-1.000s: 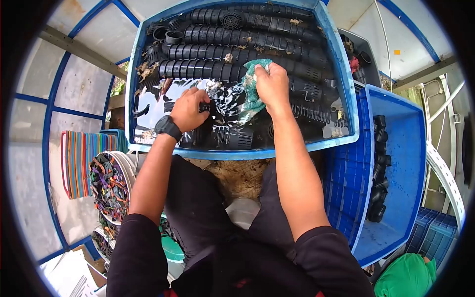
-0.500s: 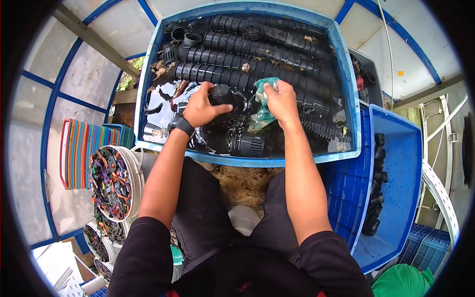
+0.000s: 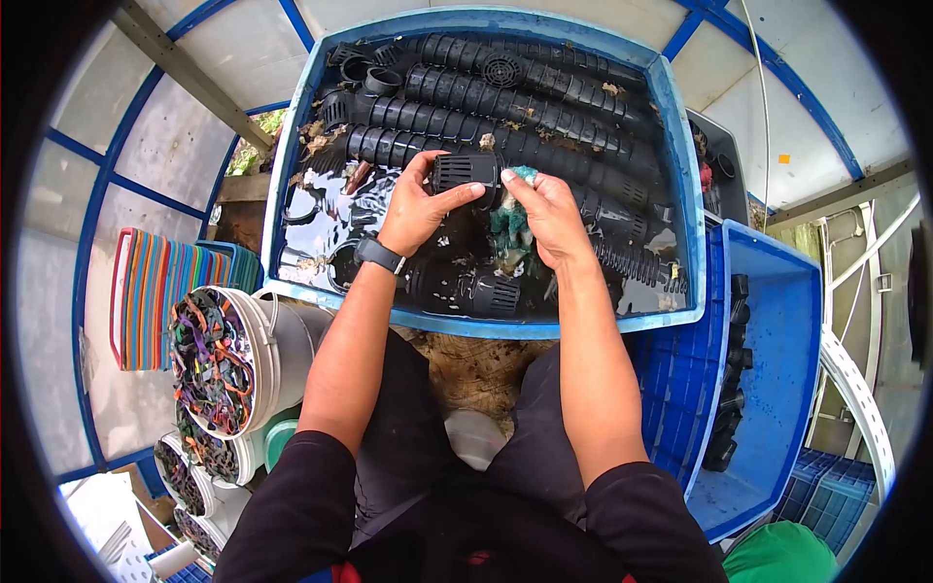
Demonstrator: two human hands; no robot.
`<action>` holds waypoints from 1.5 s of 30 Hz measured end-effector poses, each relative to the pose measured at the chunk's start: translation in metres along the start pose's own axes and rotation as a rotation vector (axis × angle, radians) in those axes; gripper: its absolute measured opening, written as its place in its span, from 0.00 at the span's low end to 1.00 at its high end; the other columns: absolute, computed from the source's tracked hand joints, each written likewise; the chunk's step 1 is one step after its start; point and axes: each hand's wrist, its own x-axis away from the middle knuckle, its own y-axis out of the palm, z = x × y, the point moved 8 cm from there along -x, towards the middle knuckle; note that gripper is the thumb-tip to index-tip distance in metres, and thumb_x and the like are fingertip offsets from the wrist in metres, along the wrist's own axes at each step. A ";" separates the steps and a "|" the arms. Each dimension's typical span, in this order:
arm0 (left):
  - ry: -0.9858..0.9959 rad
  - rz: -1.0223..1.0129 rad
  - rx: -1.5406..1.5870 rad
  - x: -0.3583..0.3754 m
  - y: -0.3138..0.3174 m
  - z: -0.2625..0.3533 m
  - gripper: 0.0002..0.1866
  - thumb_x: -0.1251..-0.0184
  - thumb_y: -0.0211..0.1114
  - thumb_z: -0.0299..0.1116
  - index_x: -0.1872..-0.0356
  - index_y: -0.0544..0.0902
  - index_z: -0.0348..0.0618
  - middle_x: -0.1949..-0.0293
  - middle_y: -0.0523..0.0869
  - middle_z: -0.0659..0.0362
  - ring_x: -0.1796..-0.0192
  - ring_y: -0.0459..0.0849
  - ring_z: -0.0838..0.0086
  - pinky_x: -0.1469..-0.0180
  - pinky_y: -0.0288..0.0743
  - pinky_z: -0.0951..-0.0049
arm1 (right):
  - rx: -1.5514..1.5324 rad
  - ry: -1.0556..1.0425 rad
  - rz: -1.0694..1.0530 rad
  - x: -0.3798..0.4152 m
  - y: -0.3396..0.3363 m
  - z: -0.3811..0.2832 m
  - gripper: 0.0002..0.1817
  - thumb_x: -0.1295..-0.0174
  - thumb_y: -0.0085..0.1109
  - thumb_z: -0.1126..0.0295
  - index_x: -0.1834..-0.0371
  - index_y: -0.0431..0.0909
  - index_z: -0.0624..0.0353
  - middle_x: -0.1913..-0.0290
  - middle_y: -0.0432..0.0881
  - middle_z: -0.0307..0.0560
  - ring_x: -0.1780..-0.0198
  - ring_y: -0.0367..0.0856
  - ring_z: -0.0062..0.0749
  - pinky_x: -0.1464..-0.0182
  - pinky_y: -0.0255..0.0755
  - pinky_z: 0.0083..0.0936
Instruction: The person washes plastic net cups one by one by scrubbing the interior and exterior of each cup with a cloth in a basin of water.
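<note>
My left hand (image 3: 413,212), with a dark watch on its wrist, grips a black slotted net pot (image 3: 461,173) on its side above the water. My right hand (image 3: 550,216) is closed on a wet green scrubbing cloth (image 3: 509,223) close to the pot's rim. Part of the cloth hangs below the fingers. Both hands are over a blue tub (image 3: 437,323) of dark water. Long rows of nested net pots (image 3: 505,94) lie in it, and another pot (image 3: 496,294) floats or rests near the front wall.
At right stands a blue crate (image 3: 777,389) with a row of black pots (image 3: 729,408) inside. White buckets (image 3: 277,355) of tangled coloured strips stand at left, near a stack of striped coloured trays (image 3: 175,301). Brown debris floats among the pots.
My left hand has lifted the net pot out of the water and turned it sideways. The right hand and green cloth have moved slightly toward me, close to the pot's rim.
</note>
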 end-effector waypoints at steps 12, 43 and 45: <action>0.372 0.199 -0.579 0.012 -0.015 0.036 0.34 0.62 0.85 0.36 0.50 0.80 0.38 0.52 0.80 0.51 0.46 0.80 0.58 0.40 0.73 0.64 | -0.185 -0.216 0.590 0.006 -0.083 -0.014 0.06 0.30 0.61 0.72 0.58 0.81 0.65 0.62 0.84 0.40 0.60 0.82 0.22 0.57 0.74 0.24; 0.562 0.004 -0.930 0.024 0.036 0.011 0.17 0.43 0.67 0.31 0.56 0.75 0.34 0.64 0.83 0.40 0.58 0.81 0.42 0.53 0.75 0.49 | 0.766 -0.147 0.135 0.015 0.035 0.001 0.17 0.26 0.46 0.65 0.59 0.76 0.71 0.51 0.80 0.76 0.51 0.80 0.70 0.47 0.74 0.55; 0.457 0.047 -1.002 0.013 0.019 -0.003 0.15 0.44 0.67 0.31 0.60 0.75 0.34 0.67 0.84 0.42 0.59 0.81 0.43 0.54 0.74 0.49 | 0.823 -0.370 0.160 0.026 0.053 0.002 0.17 0.25 0.45 0.65 0.52 0.76 0.71 0.46 0.77 0.78 0.48 0.80 0.70 0.45 0.74 0.54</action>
